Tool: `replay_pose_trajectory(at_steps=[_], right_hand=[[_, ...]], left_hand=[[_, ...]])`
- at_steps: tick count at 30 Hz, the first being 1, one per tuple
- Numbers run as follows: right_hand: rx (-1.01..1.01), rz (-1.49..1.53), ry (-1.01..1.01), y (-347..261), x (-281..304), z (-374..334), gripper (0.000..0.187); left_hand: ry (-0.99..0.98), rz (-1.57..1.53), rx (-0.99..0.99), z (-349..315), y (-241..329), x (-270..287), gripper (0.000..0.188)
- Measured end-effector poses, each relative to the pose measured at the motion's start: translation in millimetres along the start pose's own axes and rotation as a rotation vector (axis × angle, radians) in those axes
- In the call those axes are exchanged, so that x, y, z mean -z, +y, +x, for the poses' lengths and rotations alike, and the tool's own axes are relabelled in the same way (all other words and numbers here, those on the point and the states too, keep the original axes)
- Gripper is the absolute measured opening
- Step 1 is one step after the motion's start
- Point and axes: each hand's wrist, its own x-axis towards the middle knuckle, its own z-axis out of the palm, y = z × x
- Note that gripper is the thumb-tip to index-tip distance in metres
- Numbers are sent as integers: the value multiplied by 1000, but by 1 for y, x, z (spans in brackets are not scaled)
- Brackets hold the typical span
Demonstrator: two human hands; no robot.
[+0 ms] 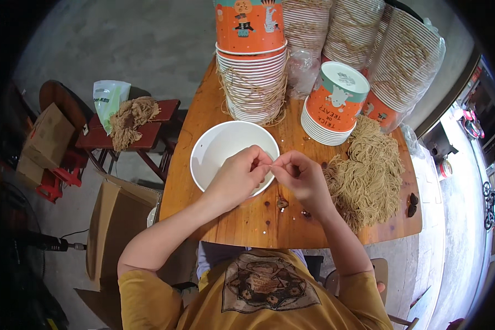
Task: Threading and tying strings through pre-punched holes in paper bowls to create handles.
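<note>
A white paper bucket [212,146] stands on the wooden table with its open mouth toward me. My left hand [239,176] reaches over the bucket's near right part, its thumb and fingertips pinched together. Close against it, at the bucket's right rim, my right hand [307,180] is also closed in a pinch. The fingertips of both hands nearly meet. Whatever they hold between them is too small to make out. To the right of my right hand lies a heap of tan twine [371,176], loosely bundled.
A tall stack of white-rimmed buckets [252,91] with twine handles rises behind the bucket. Upside-down orange buckets [333,104] stand right of it, with bagged stacks [404,60] behind. More twine [129,124] lies on a red stool at left, above a cardboard box [115,231].
</note>
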Motion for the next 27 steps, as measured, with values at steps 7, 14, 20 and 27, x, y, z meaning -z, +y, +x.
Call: replay_pose_trajectory(at_steps=[7, 14, 20, 27], right_hand=[[-9, -22, 27, -5, -3, -2, 10], [26, -11, 49, -1, -3, -3, 10], [59, -13, 58, 1, -4, -3, 6], [57, 30, 94, 4, -3, -3, 5]], left_hand=[[62, -28, -64, 4, -7, -4, 9], [17, -256, 52, 9, -1, -3, 7], [-17, -528, 179, 12, -4, 1, 16], [-98, -685, 212, 16, -3, 5, 23]])
